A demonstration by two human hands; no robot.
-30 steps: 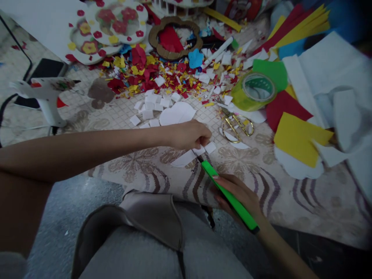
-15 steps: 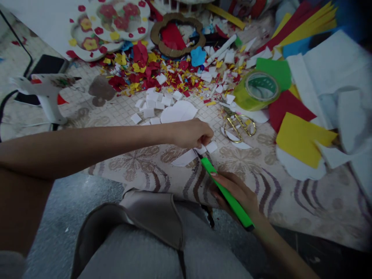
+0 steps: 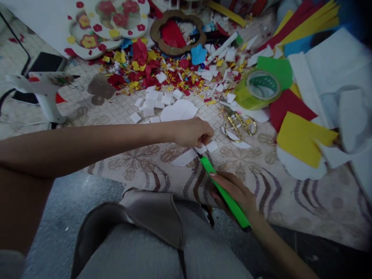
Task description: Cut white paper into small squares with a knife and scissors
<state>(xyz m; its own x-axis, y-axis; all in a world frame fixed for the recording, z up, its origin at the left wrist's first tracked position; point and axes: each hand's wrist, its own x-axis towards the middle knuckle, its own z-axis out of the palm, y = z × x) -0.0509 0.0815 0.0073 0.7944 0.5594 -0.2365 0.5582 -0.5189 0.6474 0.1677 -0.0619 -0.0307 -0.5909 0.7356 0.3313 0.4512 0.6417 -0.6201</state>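
Note:
My right hand [image 3: 236, 193] is wrapped round a green utility knife [image 3: 209, 166], its blade tip down at a white foam strip [image 3: 184, 158] near the table's front edge. Just above the blade, my left hand [image 3: 195, 132] is closed, fingertips pressed down on the strip's far end and partly hiding it. A small white square [image 3: 212, 146] lies beside those fingertips. Behind my left wrist are a pile of cut white squares [image 3: 151, 102] and a larger rounded white piece [image 3: 178, 110]. Gold-handled scissors [image 3: 234, 130] rest to the right of my left hand.
A white glue gun [image 3: 48, 102] stands at left near a dark phone [image 3: 48, 64]. Coloured scraps [image 3: 151, 71] litter the back, beside a flower-shaped cardboard ring [image 3: 155, 33]. A yellow-green tape roll [image 3: 247, 93] and foam sheets [image 3: 303, 131] occupy the right.
The knife and my right hand have shifted very slightly toward the left. My left hand keeps its place on the strip.

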